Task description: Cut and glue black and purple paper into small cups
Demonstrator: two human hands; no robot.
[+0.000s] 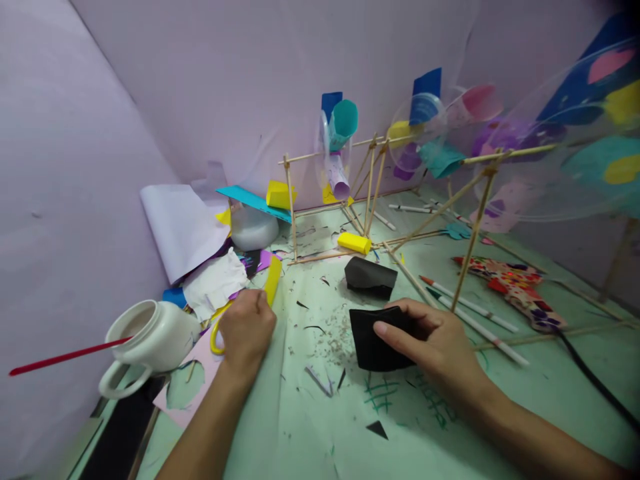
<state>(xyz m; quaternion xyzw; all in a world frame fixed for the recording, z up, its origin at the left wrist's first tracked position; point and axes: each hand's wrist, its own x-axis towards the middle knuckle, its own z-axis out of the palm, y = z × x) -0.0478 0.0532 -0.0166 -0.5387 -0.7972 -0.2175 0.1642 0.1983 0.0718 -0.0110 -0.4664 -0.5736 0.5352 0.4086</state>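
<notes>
My right hand (425,340) pinches a folded piece of black paper (373,350) between thumb and fingers, just above the table. Behind it lies a rolled black paper tube (371,277), apart from the hand. My left hand (249,327) is closed in a fist over what look like yellow scissors (216,339); a loop of the handle shows left of the fist. A flat yellow piece (273,280) sticks out beyond the knuckles, and the fingers hide how it joins. Black paper scraps (377,429) are scattered between my hands.
A white mug (165,337) lies tilted at left with a red stick (70,357) in it. Stick frames (291,210) with paper-cup wheels (344,127) stand behind. A glue gun (515,283) with a black cord, markers (477,327) and a yellow paper tube (354,243) lie around.
</notes>
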